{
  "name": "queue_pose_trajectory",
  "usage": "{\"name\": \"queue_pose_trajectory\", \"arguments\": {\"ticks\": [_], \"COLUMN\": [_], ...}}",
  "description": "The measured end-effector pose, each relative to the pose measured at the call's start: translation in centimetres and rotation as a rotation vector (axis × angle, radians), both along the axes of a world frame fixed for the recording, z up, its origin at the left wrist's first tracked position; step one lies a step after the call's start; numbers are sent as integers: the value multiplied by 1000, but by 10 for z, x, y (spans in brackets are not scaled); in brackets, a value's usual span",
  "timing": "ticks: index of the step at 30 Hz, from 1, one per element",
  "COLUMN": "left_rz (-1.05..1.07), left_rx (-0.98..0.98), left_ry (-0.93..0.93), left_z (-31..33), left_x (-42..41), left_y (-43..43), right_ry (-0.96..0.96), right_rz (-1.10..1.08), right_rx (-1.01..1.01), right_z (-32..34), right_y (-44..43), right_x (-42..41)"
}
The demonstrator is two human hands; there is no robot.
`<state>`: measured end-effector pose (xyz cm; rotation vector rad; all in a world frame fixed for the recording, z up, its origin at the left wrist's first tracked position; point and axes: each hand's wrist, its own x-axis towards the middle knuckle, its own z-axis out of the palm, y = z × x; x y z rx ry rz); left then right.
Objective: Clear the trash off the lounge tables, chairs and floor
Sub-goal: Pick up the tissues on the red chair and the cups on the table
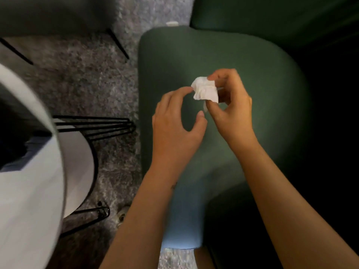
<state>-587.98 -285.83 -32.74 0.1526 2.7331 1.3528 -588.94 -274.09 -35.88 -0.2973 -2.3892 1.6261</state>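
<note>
Head view, looking down. We see the grey carpet (87, 78) on the left and the green chair (252, 55) filling the middle and right; the round white table (29, 191) on black wire legs stands at the near left edge, blurred.

Above the chair seat, the right hand (231, 105) pinches a crumpled white tissue (205, 91) between thumb and fingertips, so the tissue is lifted clear of the seat and gripped; the left hand (174, 125) is beside it, fingers loosely curved and not closed round anything, one fingertip touching the tissue's left edge.

We judge the task to be under way: this piece is picked up but not yet disposed of, and no bin is in view. The visible part of the seat shows no other litter; a small white scrap (172, 23) lies on the carpet at the chair's far edge and probably remains to be collected; a pale object (122, 216) near the table leg is too blurred to identify.
</note>
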Motion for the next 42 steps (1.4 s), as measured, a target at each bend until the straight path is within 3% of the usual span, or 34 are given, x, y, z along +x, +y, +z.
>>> {"name": "queue_pose_trajectory", "arguments": {"ticks": [5, 10, 18, 25, 30, 33, 39, 42], "left_rz": [103, 247, 515, 521, 544, 542, 525, 470], "left_rx": [62, 89, 66, 19, -79, -181, -301, -341], "left_ry": [102, 185, 144, 9, -89, -75, -43, -2], "left_z": [54, 100, 123, 91, 72, 66, 60, 60], "left_x": [3, 25, 67, 90, 93, 95, 94, 91], "left_y": [-80, -190, -351, -408, -416, -419, -423, -427], "right_ry": [106, 120, 1, -22, -164, 8, 39, 69], "right_rz": [234, 377, 618, 553, 450, 412, 377, 373], "right_rx": [-70, -296, -369, 49, 372, 532, 734, 700], "right_z": [63, 103, 119, 102, 88, 85, 84, 88], "right_y": [-89, -206, -373, -425, -431, -437, -445, -441], "right_x": [-2, 8, 38, 60, 62, 60, 54, 56]}}
